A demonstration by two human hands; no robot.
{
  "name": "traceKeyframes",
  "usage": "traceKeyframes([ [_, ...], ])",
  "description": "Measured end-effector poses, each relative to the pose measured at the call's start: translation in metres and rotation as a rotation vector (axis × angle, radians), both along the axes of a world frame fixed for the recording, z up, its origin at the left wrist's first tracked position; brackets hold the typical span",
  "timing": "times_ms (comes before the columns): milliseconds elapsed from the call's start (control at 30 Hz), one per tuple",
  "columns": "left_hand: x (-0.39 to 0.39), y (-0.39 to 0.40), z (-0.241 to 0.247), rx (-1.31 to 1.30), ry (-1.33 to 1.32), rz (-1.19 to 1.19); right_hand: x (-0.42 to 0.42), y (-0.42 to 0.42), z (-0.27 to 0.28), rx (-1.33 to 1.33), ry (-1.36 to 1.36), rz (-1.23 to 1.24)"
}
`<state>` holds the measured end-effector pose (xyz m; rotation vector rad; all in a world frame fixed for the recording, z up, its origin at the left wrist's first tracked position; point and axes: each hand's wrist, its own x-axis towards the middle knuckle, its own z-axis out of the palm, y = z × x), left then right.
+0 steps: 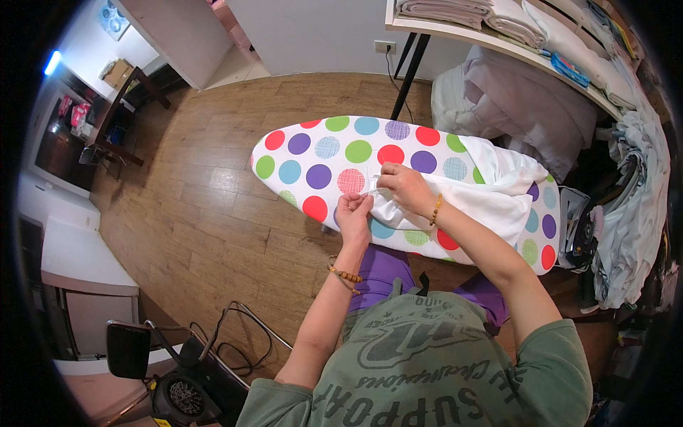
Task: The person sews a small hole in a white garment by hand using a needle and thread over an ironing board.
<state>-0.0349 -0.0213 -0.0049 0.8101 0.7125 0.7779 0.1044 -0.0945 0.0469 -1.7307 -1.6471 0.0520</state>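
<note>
A white cloth garment (480, 205) lies across the right half of an ironing board (299, 160) with a polka-dot cover. My left hand (354, 211) pinches the garment's left end between thumb and fingers near the board's front edge. Just above and to the right, my right hand (401, 184) has its fingers curled at the same end of the fabric; the fingertips are partly hidden, so I cannot tell how firmly they hold it. Beaded bracelets circle both wrists. At the board's right end a clothes iron (581, 235) rests on its stand.
A white shelf (464, 31) with folded linens stands at the back right, above a large bundle of pale fabric (512, 101). White garments (635, 213) hang at the right. A black chair-like machine with metal tubing (187, 395) and a cable stands at the lower left.
</note>
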Motion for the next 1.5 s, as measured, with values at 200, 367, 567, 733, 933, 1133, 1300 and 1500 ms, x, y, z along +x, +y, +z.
traceKeyframes([
  [200,0.000,0.000,0.000,0.006,-0.026,-0.007,0.001,0.002,0.002,-0.031,-0.007,0.014],
  [367,0.001,-0.001,0.003,-0.002,-0.022,-0.012,0.006,0.003,0.000,-0.043,0.018,0.049],
  [567,0.000,0.001,-0.001,0.002,-0.007,-0.016,0.007,0.005,-0.002,-0.046,0.044,0.052],
  [733,0.000,0.001,0.001,0.011,-0.008,-0.022,0.008,0.005,0.000,-0.048,0.026,0.069],
  [933,0.003,-0.002,0.005,0.043,-0.011,0.021,0.004,0.005,0.004,-0.066,-0.190,0.058],
  [1133,0.002,0.000,0.002,0.068,0.042,-0.002,-0.008,0.004,0.008,-0.051,-0.374,0.055],
  [1300,0.003,0.000,0.000,0.071,0.015,0.010,-0.013,0.004,0.010,-0.059,-0.420,0.059],
  [1500,0.002,-0.001,-0.001,0.108,0.025,0.012,-0.017,0.005,0.012,-0.119,-0.450,0.070],
])
